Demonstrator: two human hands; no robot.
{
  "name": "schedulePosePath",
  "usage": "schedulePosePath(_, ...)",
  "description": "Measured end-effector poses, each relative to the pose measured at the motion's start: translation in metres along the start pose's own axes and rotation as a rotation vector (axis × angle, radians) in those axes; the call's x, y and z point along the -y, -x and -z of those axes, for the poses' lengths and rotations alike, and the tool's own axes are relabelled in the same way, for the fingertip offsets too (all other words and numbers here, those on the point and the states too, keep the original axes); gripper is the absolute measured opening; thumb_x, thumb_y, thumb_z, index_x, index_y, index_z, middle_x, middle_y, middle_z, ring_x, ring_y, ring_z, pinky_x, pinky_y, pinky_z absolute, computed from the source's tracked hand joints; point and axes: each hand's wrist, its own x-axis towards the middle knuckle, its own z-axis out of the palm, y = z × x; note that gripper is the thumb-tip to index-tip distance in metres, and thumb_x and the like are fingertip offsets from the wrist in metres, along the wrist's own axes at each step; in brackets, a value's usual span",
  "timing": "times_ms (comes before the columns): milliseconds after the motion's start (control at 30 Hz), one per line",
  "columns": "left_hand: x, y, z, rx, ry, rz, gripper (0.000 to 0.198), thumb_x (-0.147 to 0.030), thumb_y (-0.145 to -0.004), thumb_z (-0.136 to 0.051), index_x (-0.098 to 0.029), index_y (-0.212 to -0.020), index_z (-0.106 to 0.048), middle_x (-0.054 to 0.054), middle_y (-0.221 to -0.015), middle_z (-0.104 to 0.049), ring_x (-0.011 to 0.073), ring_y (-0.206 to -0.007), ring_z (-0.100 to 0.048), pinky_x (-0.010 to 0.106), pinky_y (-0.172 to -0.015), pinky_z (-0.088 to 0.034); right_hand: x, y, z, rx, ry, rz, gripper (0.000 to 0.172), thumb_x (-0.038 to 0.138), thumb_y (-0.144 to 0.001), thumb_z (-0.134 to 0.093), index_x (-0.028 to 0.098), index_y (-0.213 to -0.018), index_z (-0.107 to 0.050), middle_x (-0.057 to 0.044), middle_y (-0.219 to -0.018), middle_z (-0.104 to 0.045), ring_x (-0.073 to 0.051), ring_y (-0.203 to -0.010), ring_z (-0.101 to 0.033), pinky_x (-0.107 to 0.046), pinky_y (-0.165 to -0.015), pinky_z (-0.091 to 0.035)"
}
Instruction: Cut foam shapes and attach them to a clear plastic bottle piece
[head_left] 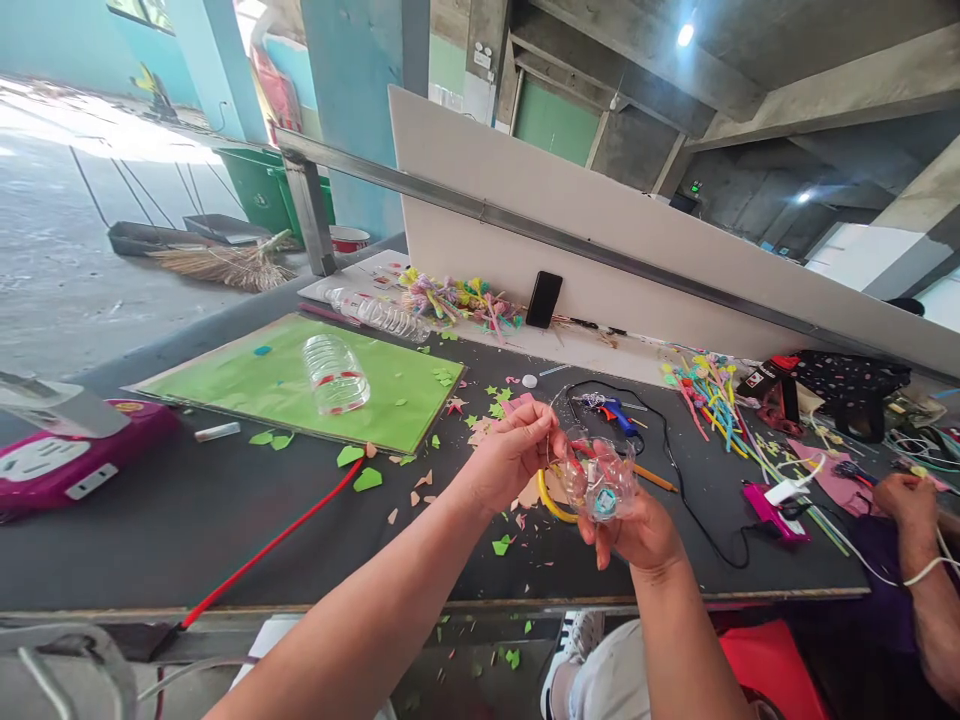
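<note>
My right hand (641,535) is wrapped under a clear plastic bottle piece (574,478) and holds it above the black table. A small teal and white part (604,500) shows through the plastic. My left hand (506,460) is closed in a pinch at the upper left of the piece, with thumb and forefinger together; something thin seems to be there, too small to name. Behind my hands lies a blue glue gun (621,418) with a black cord. A yellow ring-shaped strip (553,503) and an orange stick (655,478) lie close by.
On the left, a green mat (255,385) carries a cut clear bottle (335,375). A purple power strip (142,440) stands at the far left, another (776,512) at right. Paper scraps (367,480) litter the table. At right is another person's hand (907,505).
</note>
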Motion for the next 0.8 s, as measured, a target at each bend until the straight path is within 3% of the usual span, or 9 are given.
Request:
schedulePosePath(100, 0.001, -0.001, 0.001, -0.012, -0.039, -0.012, 0.018, -0.035, -0.086, -0.062, -0.018, -0.089, -0.057, 0.002, -0.071, -0.062, 0.0128, -0.067, -0.058, 0.025, -0.068, -0.045, 0.001, -0.002, -0.001, -0.011, 0.019, 0.013, 0.068, 0.013, -0.074, -0.058, 0.039, -0.135, -0.047, -0.006, -0.122, -0.065, -0.018, -0.069, -0.070, -0.033, -0.045, -0.062)
schedulePosePath(167, 0.003, -0.002, 0.003, -0.099, -0.112, -0.066, 0.024, -0.035, -0.086, -0.061, -0.020, -0.104, -0.056, 0.003, -0.085, -0.063, 0.0136, -0.075, -0.060, 0.028, -0.075, -0.046, 0.003, -0.003, -0.002, -0.042, 0.040, 0.033, 0.065, 0.014, -0.076, -0.058, 0.036, -0.136, -0.047, -0.007, -0.122, -0.064, -0.018, -0.072, -0.071, -0.034, -0.049, -0.063)
schedulePosePath(267, 0.006, -0.001, 0.004, -0.320, -0.394, -0.267, 0.044, -0.037, -0.088, -0.059, -0.027, -0.128, -0.047, 0.006, -0.116, -0.057, 0.0169, -0.098, -0.058, 0.033, -0.089, -0.046, 0.007, -0.005, -0.003, -0.098, 0.053, 0.084, 0.063, 0.013, -0.078, -0.059, 0.036, -0.136, -0.048, -0.005, -0.123, -0.063, -0.018, -0.076, -0.071, -0.033, -0.055, -0.063)
schedulePosePath(333, 0.008, 0.002, 0.003, -0.394, -0.680, -0.449, 0.046, -0.035, -0.088, -0.059, -0.028, -0.131, -0.046, 0.008, -0.130, -0.049, 0.0208, -0.116, -0.051, 0.037, -0.101, -0.040, 0.010, -0.005, -0.004, -0.131, 0.057, 0.127, 0.061, 0.013, -0.080, -0.060, 0.036, -0.135, -0.048, -0.004, -0.121, -0.064, -0.018, -0.078, -0.071, -0.032, -0.058, -0.063)
schedulePosePath(400, 0.007, 0.007, 0.001, -0.346, -0.943, -0.577, 0.036, -0.033, -0.088, -0.059, -0.027, -0.123, -0.056, 0.010, -0.134, -0.046, 0.0243, -0.126, -0.043, 0.040, -0.108, -0.033, 0.012, -0.005, -0.004, -0.151, 0.068, 0.158, 0.058, 0.014, -0.081, -0.061, 0.036, -0.134, -0.049, -0.003, -0.120, -0.065, -0.018, -0.079, -0.071, -0.033, -0.061, -0.063)
schedulePosePath(500, 0.004, 0.011, -0.002, -0.201, -1.155, -0.573, 0.022, -0.034, -0.090, -0.055, -0.024, -0.105, -0.069, 0.010, -0.134, -0.047, 0.0271, -0.130, -0.040, 0.042, -0.111, -0.028, 0.013, -0.004, -0.005, -0.164, 0.096, 0.164, 0.054, 0.016, -0.083, -0.062, 0.035, -0.133, -0.050, -0.004, -0.123, -0.064, -0.019, -0.081, -0.072, -0.033, -0.063, -0.062)
schedulePosePath(667, 0.001, 0.007, 0.000, -0.095, -1.206, -0.449, 0.028, -0.040, -0.085, -0.063, -0.024, -0.107, -0.070, 0.010, -0.147, -0.036, 0.0318, -0.137, -0.031, 0.046, -0.114, -0.023, 0.011, -0.004, -0.004, -0.175, 0.118, 0.141, 0.051, 0.020, -0.085, -0.064, 0.034, -0.132, -0.051, -0.004, -0.122, -0.065, -0.019, -0.080, -0.072, -0.033, -0.064, -0.062)
schedulePosePath(800, 0.007, 0.002, 0.007, -0.062, -1.164, -0.421, 0.025, -0.038, -0.081, -0.068, -0.022, -0.101, -0.069, 0.011, -0.147, -0.036, 0.0302, -0.138, -0.032, 0.045, -0.113, -0.028, 0.010, -0.007, -0.005, -0.194, 0.109, 0.148, 0.050, 0.023, -0.084, -0.066, 0.034, -0.131, -0.051, -0.003, -0.116, -0.068, -0.018, -0.080, -0.072, -0.031, -0.064, -0.062)
